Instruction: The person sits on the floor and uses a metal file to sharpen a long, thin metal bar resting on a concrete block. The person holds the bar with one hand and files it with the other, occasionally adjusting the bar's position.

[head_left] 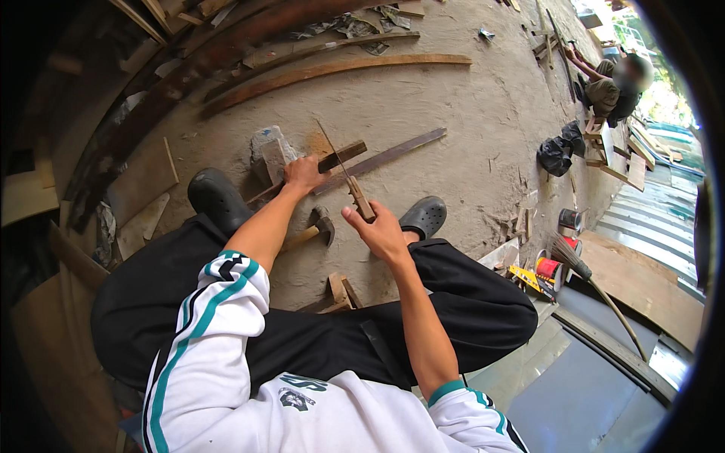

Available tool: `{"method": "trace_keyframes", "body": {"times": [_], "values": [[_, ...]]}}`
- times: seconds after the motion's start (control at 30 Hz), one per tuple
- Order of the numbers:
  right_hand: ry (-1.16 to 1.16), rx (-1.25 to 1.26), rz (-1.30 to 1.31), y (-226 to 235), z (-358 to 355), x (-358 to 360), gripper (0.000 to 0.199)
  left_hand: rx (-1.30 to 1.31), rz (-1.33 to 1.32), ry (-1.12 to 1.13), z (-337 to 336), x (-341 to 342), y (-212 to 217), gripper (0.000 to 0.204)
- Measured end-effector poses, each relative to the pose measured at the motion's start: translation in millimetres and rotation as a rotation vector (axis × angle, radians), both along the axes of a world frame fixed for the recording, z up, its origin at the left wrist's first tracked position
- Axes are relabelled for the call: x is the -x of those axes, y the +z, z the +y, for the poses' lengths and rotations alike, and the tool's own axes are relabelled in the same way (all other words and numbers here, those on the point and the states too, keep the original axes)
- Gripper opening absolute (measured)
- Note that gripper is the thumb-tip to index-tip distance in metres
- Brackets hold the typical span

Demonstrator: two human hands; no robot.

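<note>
fingers point(361, 219) of the right hand point(381, 234) are closed around the wooden handle of a hand saw point(343, 170). a dark wood strip point(332, 160) is pressed on a stone block point(268, 151) by the left hand point(302, 174), fingers wrapped over it. a hammer point(316, 229) is laid on the floor between two black shoes.

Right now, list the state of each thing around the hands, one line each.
left hand: pressing down on the wooden strip
wooden strip: propped on the stone block, under the saw
handsaw: blade across the strip, tilted
right hand: closed on the handsaw handle
stone block: on the ground, supporting the strip
hammer: lying unused on the ground
long dark strip: flat on the ground
</note>
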State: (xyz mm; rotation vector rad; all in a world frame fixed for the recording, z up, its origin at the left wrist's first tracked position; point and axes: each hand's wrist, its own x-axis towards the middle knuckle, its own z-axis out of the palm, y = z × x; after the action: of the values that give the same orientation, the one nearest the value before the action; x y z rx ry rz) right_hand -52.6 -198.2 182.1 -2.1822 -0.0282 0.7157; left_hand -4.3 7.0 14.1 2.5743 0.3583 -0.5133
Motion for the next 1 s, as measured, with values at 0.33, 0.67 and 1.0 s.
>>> {"method": "trace_keyframes", "body": {"times": [0.33, 0.67, 1.0], "values": [[-0.126, -0.115, 0.12, -22.1, -5.1, -2.5, 0.063, 0.08, 0.126, -0.042, 13.8, -19.4, -6.1, 0.051], [-0.163, 0.017, 0.133, 63.5, -19.8, 7.0, 0.058, -0.033, 0.099, -0.001, 6.4, -11.1, 8.2, 0.048], [-0.2, 0.023, 0.1, 7.7, 5.4, -7.7, 0.05, -0.092, 0.094, 0.043, 3.5, -9.5, 4.8, 0.043]]}}
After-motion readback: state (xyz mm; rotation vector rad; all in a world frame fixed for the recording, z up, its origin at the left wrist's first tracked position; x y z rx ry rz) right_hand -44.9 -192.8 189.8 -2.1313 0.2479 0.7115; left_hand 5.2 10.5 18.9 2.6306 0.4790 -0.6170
